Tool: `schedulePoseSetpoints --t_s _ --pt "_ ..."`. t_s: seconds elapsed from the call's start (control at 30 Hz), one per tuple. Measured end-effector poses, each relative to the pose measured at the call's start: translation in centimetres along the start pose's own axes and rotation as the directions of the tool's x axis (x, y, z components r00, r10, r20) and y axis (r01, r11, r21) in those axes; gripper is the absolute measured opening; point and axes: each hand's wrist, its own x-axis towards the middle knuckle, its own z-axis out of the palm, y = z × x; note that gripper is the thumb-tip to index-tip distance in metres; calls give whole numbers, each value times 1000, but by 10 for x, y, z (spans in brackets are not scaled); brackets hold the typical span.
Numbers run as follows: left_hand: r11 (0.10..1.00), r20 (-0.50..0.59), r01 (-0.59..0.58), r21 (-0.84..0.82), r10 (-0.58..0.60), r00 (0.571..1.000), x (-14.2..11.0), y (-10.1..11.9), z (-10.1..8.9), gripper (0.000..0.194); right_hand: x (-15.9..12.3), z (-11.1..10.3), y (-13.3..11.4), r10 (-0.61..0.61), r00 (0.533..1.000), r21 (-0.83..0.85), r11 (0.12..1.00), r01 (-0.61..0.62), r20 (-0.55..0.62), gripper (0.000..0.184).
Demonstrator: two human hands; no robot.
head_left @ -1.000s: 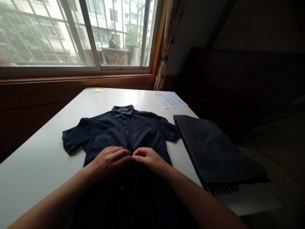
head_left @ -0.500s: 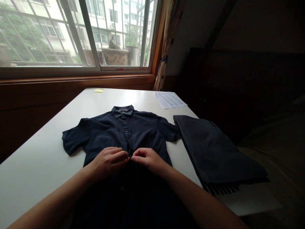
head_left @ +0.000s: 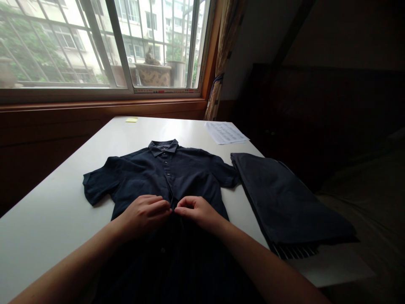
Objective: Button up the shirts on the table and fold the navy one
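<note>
Dark shirt [head_left: 142, 173] pinched at the front

The placket [head_left: 170, 188] is held by the left grip [head_left: 147, 213] and right grip [head_left: 198, 212], both closed, almost touching; the shirt is spread beneath them on the worktop [head_left: 47, 211], collar [head_left: 171, 147] beyond

The scene is being lit by daylight from the far left window [head_left: 122, 46], its outdoor view being bleached. Glare is being cast on the far tabletop [head_left: 179, 130], while the shirt's [head_left: 190, 169] near half and the right side are being lost in shadow.
</note>
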Motion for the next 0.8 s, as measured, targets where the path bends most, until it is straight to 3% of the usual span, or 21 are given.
schedulePoseSetpoints --t_s 0.8 --pt "999 36 -5 -32 6 999 -4 -4 -1 9 0 -1 0 1 1000 8 1000 -1 -2 33"
